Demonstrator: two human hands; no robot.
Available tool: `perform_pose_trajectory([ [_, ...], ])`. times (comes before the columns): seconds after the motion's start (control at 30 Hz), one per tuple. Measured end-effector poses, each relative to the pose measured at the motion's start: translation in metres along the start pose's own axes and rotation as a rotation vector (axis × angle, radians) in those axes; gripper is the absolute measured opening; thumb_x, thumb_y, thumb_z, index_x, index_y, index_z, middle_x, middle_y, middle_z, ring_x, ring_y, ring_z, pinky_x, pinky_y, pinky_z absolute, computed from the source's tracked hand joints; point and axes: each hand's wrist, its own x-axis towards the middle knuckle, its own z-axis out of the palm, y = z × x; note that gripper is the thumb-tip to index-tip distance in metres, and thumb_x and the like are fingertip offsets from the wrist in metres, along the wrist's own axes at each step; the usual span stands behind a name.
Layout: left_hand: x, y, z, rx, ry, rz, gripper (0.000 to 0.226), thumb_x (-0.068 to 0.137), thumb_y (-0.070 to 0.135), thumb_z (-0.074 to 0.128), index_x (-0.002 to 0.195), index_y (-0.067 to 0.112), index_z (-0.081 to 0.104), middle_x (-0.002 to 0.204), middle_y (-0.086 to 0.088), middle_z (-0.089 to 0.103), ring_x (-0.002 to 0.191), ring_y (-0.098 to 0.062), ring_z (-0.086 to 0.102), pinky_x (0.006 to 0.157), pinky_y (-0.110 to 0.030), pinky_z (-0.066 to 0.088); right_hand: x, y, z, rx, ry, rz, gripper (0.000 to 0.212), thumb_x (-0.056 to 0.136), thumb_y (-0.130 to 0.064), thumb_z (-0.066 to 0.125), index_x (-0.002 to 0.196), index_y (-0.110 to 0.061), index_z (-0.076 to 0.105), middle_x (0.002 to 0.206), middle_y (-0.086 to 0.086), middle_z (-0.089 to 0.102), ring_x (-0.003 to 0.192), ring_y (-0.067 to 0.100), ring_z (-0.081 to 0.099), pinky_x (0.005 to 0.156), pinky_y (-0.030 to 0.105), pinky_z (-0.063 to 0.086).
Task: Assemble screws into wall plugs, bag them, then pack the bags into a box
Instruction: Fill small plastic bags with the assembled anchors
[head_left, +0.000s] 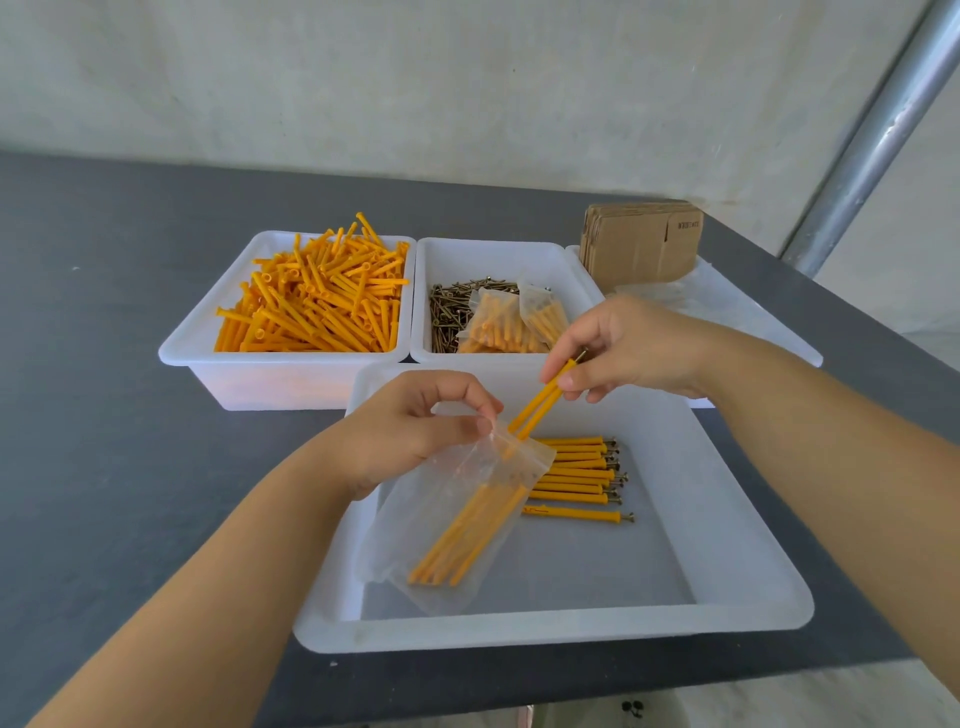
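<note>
Dark grey surface (130, 415) carries a near tray (727, 597) where the left hand (415, 431) pinches a bag (457, 519) mouth open while the right hand (623, 348) grips two plugs (540, 402) slanting down-left, tips at that mouth.

orange wall plugs (311, 296), white trays (737, 587), brown cardboard (639, 244)

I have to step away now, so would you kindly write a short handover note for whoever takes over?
Left hand pinches the mouth of the clear bag, which already holds several plugs.
Right hand holds two assembled plugs, tips entering the bag.
Loose assembled plugs lie in the near tray.
Done: filled bags sit in the screw bin.
Left: finish bagging, then pack into the flat cardboard boxes.
</note>
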Motion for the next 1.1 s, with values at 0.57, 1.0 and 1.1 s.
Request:
perform_pose_trajectory([
  [0.57,0.002,0.000,-0.001,-0.042,-0.015,-0.014,0.006,0.080,0.022,0.067,0.077,0.025,0.072,0.115,0.002,0.070,0.088,-0.006,0.065,0.068,-0.023,0.051,-0.007,-0.004,0.019,-0.283,-0.051,0.040,0.011,0.086,-0.013,0.072,0.093,-0.021,0.075,0.083,-0.004,0.077,0.079,0.004,0.072,0.068,0.025,0.057],
  [1.0,0.002,-0.001,0.000,0.019,-0.010,-0.014,0.006,0.079,0.027,0.067,0.077,0.026,0.072,0.113,0.006,0.070,0.101,-0.010,0.064,0.076,-0.026,0.048,-0.036,0.040,0.068,-1.024,-0.163,0.073,0.021,0.078,-0.034,0.075,0.094,-0.026,0.064,0.079,-0.012,0.053,0.080,0.013,0.052,0.062,0.026,0.042],
  [1.1,0.002,-0.001,0.001,0.002,-0.006,-0.018,0.005,0.078,0.026,0.067,0.077,0.024,0.072,0.113,0.004,0.070,0.098,-0.011,0.065,0.074,-0.028,0.051,-0.035,0.041,0.067,-1.044,-0.147,0.084,0.028,0.079,-0.034,0.074,0.103,-0.023,0.063,0.096,-0.006,0.061,0.088,0.019,0.058,0.071,0.029,0.048],
])
